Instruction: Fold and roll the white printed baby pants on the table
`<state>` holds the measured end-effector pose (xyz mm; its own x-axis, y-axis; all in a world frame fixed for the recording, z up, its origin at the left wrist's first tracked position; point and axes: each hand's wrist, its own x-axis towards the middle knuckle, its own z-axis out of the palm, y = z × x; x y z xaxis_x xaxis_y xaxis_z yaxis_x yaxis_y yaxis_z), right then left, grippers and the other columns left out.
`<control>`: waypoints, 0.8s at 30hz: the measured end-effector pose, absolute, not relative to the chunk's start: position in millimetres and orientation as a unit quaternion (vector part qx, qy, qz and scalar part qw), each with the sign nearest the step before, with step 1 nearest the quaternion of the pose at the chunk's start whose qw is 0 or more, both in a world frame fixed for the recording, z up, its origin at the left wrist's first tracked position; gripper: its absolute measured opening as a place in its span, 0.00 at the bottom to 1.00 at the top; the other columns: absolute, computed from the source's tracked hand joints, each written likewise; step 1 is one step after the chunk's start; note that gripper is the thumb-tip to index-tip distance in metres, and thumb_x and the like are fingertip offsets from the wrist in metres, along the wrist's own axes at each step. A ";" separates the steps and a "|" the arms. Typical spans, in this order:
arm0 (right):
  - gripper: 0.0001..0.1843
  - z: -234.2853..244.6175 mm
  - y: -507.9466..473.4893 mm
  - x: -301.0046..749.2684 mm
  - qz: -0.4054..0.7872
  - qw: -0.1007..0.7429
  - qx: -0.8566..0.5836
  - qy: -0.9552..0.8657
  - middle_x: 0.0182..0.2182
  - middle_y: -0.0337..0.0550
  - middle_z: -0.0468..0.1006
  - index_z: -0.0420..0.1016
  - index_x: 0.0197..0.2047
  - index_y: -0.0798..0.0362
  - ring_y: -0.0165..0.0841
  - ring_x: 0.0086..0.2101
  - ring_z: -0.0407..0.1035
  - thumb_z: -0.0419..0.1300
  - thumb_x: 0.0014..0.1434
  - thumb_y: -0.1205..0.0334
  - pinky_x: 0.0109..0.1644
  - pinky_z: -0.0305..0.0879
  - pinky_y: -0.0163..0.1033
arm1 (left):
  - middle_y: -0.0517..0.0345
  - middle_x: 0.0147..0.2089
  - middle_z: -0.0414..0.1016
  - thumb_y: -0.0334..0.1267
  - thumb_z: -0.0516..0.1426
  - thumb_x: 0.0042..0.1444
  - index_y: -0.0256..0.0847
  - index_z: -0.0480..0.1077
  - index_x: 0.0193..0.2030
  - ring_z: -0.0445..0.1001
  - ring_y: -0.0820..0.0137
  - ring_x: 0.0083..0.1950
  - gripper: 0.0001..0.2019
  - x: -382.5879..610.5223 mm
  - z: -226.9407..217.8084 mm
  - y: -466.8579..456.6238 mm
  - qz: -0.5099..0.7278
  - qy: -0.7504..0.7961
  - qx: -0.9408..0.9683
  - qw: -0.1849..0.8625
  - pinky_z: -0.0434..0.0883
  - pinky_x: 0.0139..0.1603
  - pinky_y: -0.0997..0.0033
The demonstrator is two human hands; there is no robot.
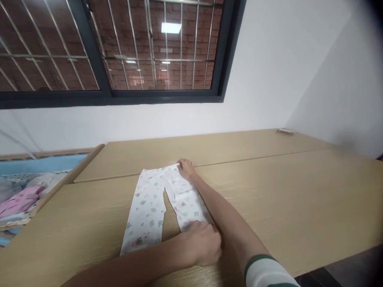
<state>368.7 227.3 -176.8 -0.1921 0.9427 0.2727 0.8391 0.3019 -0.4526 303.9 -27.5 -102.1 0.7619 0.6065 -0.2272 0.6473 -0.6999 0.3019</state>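
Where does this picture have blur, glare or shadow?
Head view: the left hand looks slightly smeared near the knuckles; same view: bright rectangular glare shows in the window; same view: soft shadow darkens the table beside that hand; same view: the upper right corner falls nearly black.

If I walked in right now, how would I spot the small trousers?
Below the barred window is a long wood-toned table. On it, white trousers lie with the waistband toward the window, the right hand on that edge. Unlike the pink cloth at far left, they carry scattered green prints.
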 end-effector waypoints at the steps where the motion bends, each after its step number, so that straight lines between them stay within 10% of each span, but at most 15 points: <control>1: 0.10 -174.6 225.9 368.6 0.108 0.256 -0.584 -0.763 0.52 0.50 0.75 0.73 0.50 0.51 0.42 0.55 0.64 0.54 0.68 0.64 0.60 0.54 0.48 | 0.30 0.37 0.80 0.35 0.56 0.54 0.28 0.79 0.37 0.81 0.40 0.38 0.13 303.8 -101.0 -26.6 -0.046 0.340 0.919 0.196 0.74 0.34 0.49; 8: 0.08 -123.2 226.7 362.6 0.193 0.227 -0.600 -0.742 0.36 0.43 0.80 0.74 0.44 0.55 0.32 0.35 0.73 0.60 0.60 0.68 0.39 0.64 0.33 | 0.49 0.34 0.82 0.36 0.46 0.62 0.40 0.69 0.33 0.81 0.62 0.33 0.12 240.7 -77.3 -34.9 0.106 0.383 0.843 0.363 0.72 0.29 0.69; 13: 0.15 -77.1 240.2 318.9 0.223 0.225 -0.610 -0.726 0.34 0.43 0.80 0.75 0.43 0.56 0.32 0.33 0.73 0.67 0.50 0.69 0.33 0.63 0.31 | 0.47 0.34 0.82 0.56 0.54 0.62 0.40 0.65 0.31 0.79 0.68 0.30 0.20 166.7 -70.3 -69.7 0.309 0.427 0.563 0.636 0.76 0.34 0.69; 24: 0.10 -126.7 215.6 189.0 0.211 0.243 -0.620 -0.715 0.38 0.47 0.81 0.75 0.39 0.54 0.35 0.35 0.75 0.64 0.51 0.73 0.33 0.64 0.32 | 0.52 0.26 0.78 0.71 0.54 0.53 0.40 0.72 0.29 0.73 0.66 0.22 0.31 81.8 -169.0 -133.0 0.420 0.627 0.442 0.485 0.67 0.24 0.70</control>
<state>189.0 215.6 -126.7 -0.1124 0.9900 0.0857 0.7854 0.1414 -0.6026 81.8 -133.0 -169.0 -0.1381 0.9616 -0.2372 0.1471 0.2568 0.9552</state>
